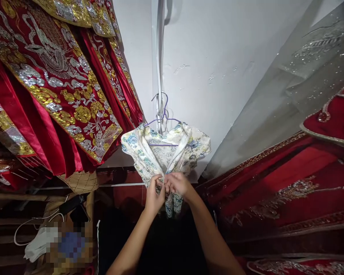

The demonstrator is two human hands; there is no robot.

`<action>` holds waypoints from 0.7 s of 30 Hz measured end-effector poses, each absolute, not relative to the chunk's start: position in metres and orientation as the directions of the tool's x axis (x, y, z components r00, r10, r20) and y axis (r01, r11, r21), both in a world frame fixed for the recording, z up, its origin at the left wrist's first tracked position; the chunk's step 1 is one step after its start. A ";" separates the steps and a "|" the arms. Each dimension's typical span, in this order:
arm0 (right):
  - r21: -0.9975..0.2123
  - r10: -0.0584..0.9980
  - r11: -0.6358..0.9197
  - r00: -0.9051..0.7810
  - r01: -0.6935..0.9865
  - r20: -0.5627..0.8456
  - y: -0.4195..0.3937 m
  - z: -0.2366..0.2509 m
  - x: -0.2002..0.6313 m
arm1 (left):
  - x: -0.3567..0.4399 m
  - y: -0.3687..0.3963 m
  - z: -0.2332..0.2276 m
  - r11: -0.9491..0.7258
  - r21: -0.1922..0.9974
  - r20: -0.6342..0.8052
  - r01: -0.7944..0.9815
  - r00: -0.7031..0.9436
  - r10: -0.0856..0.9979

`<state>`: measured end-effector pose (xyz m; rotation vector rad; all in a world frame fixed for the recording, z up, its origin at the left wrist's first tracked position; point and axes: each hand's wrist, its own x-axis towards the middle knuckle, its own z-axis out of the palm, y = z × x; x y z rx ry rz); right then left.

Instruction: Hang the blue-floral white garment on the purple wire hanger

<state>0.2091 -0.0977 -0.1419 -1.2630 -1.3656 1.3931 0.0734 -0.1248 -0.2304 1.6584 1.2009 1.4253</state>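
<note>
A white floral garment (137, 149) with blue and yellow print and a V-shaped neckline hangs on a purple wire hanger (165, 110) against the wall. At the bottom of the neckline, where its two front edges meet, my left hand (155, 193) pinches the fabric. My right hand (176, 183) is close beside it, fingers bent and closed on the same front edge. The fingertips of both hands nearly touch. Any small fastening between them is hidden. Below my hands the patterned lower part of the garment hangs down.
Red costumes (83, 95) with gold and silver sequins hang at the left. More red embroidered fabric (275, 179) and a sheer sparkly cloth (312, 65) are at the right. A wooden stool (90, 198) holding a dark phone (79, 214) and a white cable stands lower left.
</note>
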 end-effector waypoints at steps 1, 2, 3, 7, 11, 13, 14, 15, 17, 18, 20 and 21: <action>-0.991 0.968 -0.113 -0.218 0.074 -0.127 -0.085 -0.126 0.216 | 0.075 -0.124 -0.231 -0.386 0.888 0.397 0.250 0.005 0.918; -0.990 0.968 -0.126 -0.210 0.056 -0.135 -0.071 -0.108 0.221 | 0.077 -0.124 -0.231 -0.387 0.884 0.398 0.262 0.013 0.917; -0.993 0.976 -0.120 -0.181 0.014 -0.120 -0.058 -0.087 0.225 | 0.078 -0.124 -0.232 -0.388 0.882 0.398 0.268 0.017 0.917; -0.978 0.983 0.100 -0.136 -0.182 0.126 -0.025 -0.014 0.219 | 0.079 -0.123 -0.233 -0.393 0.872 0.400 0.292 0.040 0.916; -0.938 0.967 0.234 -0.040 -0.257 0.252 -0.031 0.001 0.200 | 0.072 -0.111 -0.202 -0.422 0.865 0.398 0.271 0.141 0.907; -0.938 0.968 0.238 -0.018 -0.251 0.251 -0.038 -0.007 0.196 | 0.066 -0.098 -0.167 -0.483 0.850 0.467 0.212 0.125 0.875; -0.942 0.970 0.232 -0.014 -0.241 0.243 -0.042 -0.012 0.195 | 0.063 -0.090 -0.146 -0.529 0.827 0.522 0.187 0.091 0.848; -0.948 0.972 0.226 -0.016 -0.224 0.235 -0.045 -0.016 0.195 | 0.060 -0.082 -0.124 -0.584 0.792 0.582 0.179 0.070 0.810; -0.958 0.972 0.226 -0.027 -0.177 0.234 -0.049 -0.020 0.195 | 0.056 -0.063 -0.080 -0.676 0.704 0.681 0.218 0.067 0.730; -0.959 0.969 0.237 -0.037 -0.155 0.246 -0.049 -0.020 0.195 | 0.055 -0.053 -0.062 -0.703 0.662 0.710 0.261 0.086 0.699; -0.950 0.954 0.291 -0.044 -0.118 0.297 -0.047 -0.023 0.196 | 0.055 -0.038 -0.035 -0.747 0.560 0.749 0.359 0.167 0.641; -0.939 0.942 0.329 -0.035 -0.097 0.334 -0.044 -0.026 0.196 | 0.056 -0.033 -0.027 -0.760 0.513 0.755 0.400 0.210 0.620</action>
